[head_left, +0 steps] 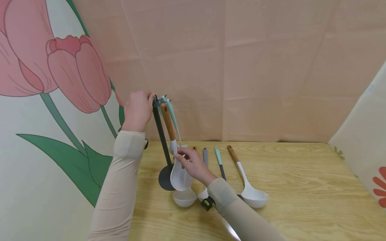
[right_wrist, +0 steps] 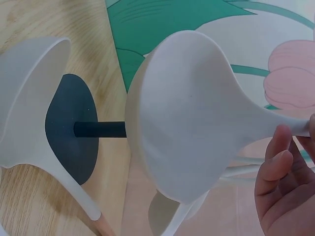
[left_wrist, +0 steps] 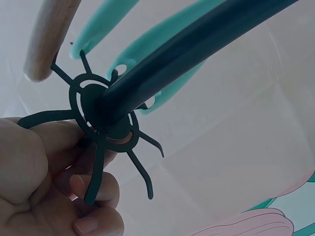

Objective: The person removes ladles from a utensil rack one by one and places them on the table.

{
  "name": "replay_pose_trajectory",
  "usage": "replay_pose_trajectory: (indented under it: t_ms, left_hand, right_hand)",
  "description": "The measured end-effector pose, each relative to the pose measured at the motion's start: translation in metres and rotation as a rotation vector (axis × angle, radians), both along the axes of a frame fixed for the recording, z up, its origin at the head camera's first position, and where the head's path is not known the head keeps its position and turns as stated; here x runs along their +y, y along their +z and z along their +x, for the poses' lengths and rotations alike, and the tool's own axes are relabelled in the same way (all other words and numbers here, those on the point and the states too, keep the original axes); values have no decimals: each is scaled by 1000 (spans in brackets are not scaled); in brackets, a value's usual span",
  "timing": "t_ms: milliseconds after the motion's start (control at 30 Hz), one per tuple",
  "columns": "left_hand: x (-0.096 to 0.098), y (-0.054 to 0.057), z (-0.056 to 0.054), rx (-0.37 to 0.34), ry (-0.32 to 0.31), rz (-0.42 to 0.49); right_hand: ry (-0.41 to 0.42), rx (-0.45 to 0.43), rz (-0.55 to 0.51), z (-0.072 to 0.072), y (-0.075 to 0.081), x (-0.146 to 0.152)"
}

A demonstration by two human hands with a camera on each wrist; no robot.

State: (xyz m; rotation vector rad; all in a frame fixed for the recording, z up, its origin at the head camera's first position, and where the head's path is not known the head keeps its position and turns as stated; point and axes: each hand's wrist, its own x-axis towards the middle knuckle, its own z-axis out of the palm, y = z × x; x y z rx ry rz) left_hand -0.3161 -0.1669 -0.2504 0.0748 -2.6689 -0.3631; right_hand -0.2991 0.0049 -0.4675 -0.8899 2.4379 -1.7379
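Note:
My left hand (head_left: 137, 111) grips the top of a dark utensil stand (head_left: 163, 140), fingers curled in behind its hooked ring (left_wrist: 93, 115). Low at the stand's front, my right hand (head_left: 196, 166) pinches the white neck of a ladle (right_wrist: 192, 118) between thumb and fingers. That ladle's wooden handle (head_left: 167, 122) runs up to the ring, its end at one hook in the left wrist view. Its bowl hangs mouth toward me, overlapping the stand's round base (head_left: 164, 178) in the head view. Mint-handled utensils (head_left: 172, 112) hang behind it; several hooks carry nothing.
Right of the stand, a white ladle with a wooden handle (head_left: 254, 197), a mint-and-dark handle (head_left: 219, 159) and a grey handle (head_left: 205, 155) lie on the wooden table (head_left: 301, 180). Another white ladle (head_left: 184, 198) lies before the base. A tulip-printed wall (head_left: 39, 167) borders the left.

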Motion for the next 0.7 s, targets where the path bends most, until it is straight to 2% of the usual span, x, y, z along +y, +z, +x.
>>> replay_pose_trajectory:
  t_ms: [700]
  left_hand:
    - [-4,2,3,-19,-7,15]
  right_hand:
    - [-25,34,-20,5,2,-3]
